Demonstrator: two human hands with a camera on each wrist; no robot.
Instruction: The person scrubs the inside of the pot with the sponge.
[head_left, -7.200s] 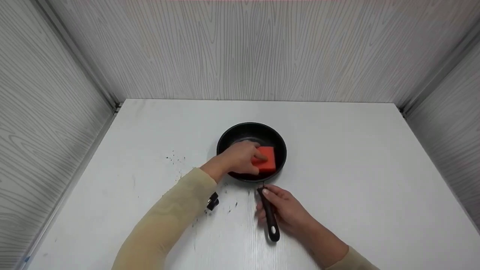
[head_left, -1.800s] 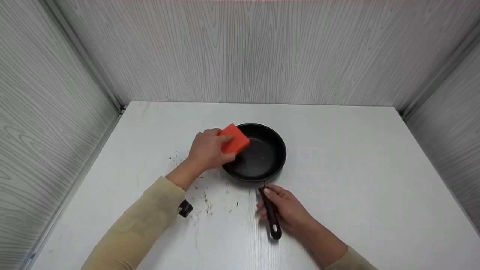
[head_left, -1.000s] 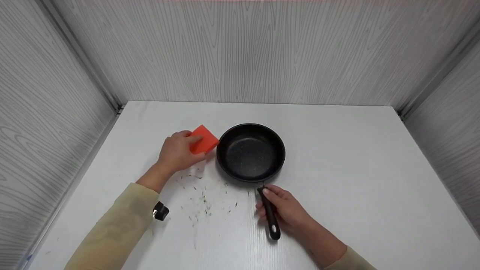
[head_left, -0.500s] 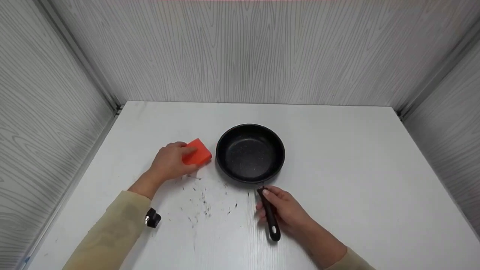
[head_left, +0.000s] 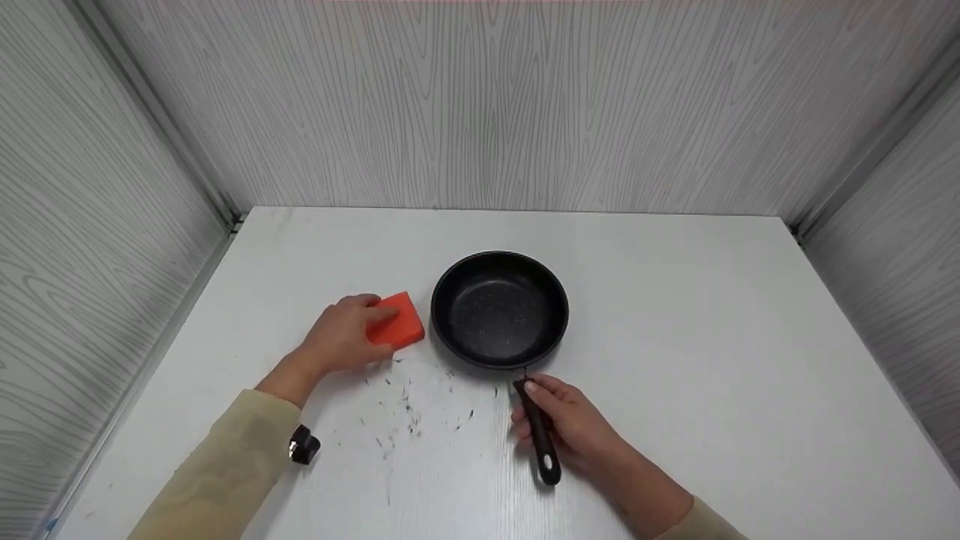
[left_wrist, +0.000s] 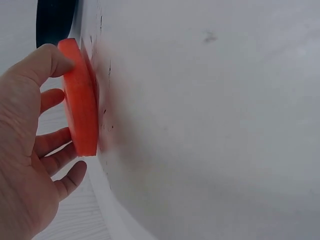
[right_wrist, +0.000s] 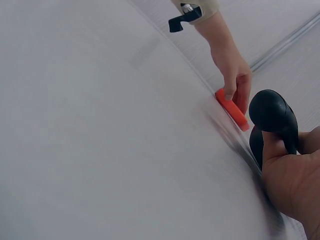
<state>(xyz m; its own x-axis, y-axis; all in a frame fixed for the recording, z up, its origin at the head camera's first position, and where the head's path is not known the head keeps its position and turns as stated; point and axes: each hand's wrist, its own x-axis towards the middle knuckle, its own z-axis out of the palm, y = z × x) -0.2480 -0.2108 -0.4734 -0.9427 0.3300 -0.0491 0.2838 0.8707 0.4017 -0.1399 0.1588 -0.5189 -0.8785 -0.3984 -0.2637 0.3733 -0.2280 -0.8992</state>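
A black frying pan (head_left: pixel 501 309) sits on the white table, its handle pointing toward me. My right hand (head_left: pixel 574 420) grips that handle (head_left: pixel 541 442), thumb on top. Left of the pan, an orange-red sponge (head_left: pixel 401 322) lies flat at table level, close to the rim but apart from it. My left hand (head_left: pixel 337 334) holds the sponge from its left side. In the left wrist view, the thumb and some fingers touch the sponge (left_wrist: pixel 82 105), while one finger stands off it. The right wrist view shows the sponge (right_wrist: pixel 232 109) under the left hand's fingers.
Dark crumbs and smears (head_left: pixel 405 409) are scattered on the table in front of the sponge. A black clip-like piece (head_left: pixel 304 445) is at the left cuff. Grey wood-patterned panels (head_left: pixel 495 105) enclose the table at the back and both sides.
The left hand has lifted the sponge out of the pan, over its left rim, and lowered it to the table, turning it slightly. The right hand has kept its grip on the handle.
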